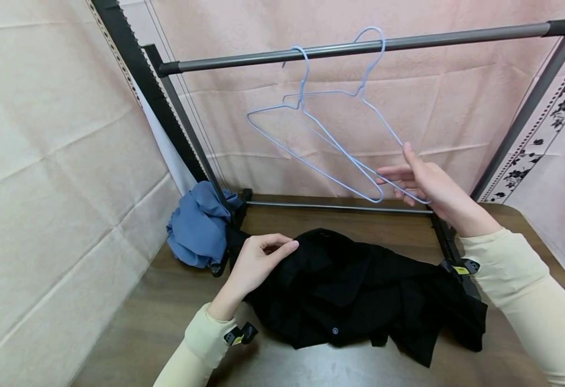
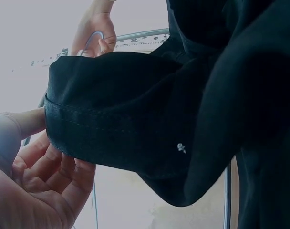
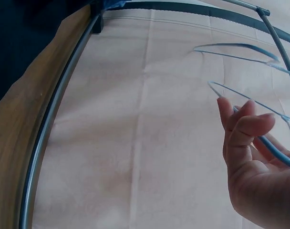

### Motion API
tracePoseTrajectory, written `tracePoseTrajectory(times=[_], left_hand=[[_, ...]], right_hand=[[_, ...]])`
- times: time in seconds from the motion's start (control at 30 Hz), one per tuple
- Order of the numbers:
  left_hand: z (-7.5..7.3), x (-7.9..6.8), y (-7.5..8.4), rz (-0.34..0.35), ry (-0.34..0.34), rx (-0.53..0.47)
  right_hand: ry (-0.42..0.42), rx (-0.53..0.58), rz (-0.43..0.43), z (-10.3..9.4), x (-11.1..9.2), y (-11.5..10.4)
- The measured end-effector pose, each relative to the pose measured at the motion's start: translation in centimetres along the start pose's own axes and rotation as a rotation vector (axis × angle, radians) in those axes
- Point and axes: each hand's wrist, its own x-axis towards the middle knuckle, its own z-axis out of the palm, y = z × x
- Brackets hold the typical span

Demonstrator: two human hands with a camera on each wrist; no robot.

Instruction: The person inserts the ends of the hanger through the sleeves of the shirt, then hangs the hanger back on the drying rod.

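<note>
My left hand (image 1: 258, 263) pinches the edge of a black buttoned garment (image 1: 321, 290) that lies bunched on the table. In the left wrist view, the thumb is partly behind a stitched band of the cloth, with the fingers (image 2: 59, 176) below it. My right hand (image 1: 432, 183) holds the right end of a light blue wire hanger (image 1: 384, 122), its fingers curled about the wire. That hanger's hook is over the dark rail (image 1: 461, 40). A second blue hanger (image 1: 302, 88) hangs to its left on the same rail.
A crumpled blue cloth (image 1: 197, 226) lies by the left foot of the rack. The rack's dark posts (image 1: 524, 107) stand at both sides, joined by a thin lower bar (image 1: 340, 207). Pale curtains (image 1: 59, 161) surround the wooden table (image 1: 142, 322).
</note>
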Motion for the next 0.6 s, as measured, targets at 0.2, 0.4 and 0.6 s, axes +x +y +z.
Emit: tracePoseTrajectory(times=[0.2, 0.4, 0.6], left_hand=[[0.0, -0.1, -0.1, -0.009, -0.006, 0.003], [0.1, -0.1, -0.2, -0.022, -0.01, 0.007], [0.2, -0.1, -0.4, -0.033, -0.017, -0.009]], right_hand=[[-0.026, 0.106, -0.048, -1.5, -0.6, 0.4], [-0.047, 0.201, -0.128, -2.4, -1.1, 0.7], [-0.073, 0.396, -0.236, -2.8, -2.0, 1.6]])
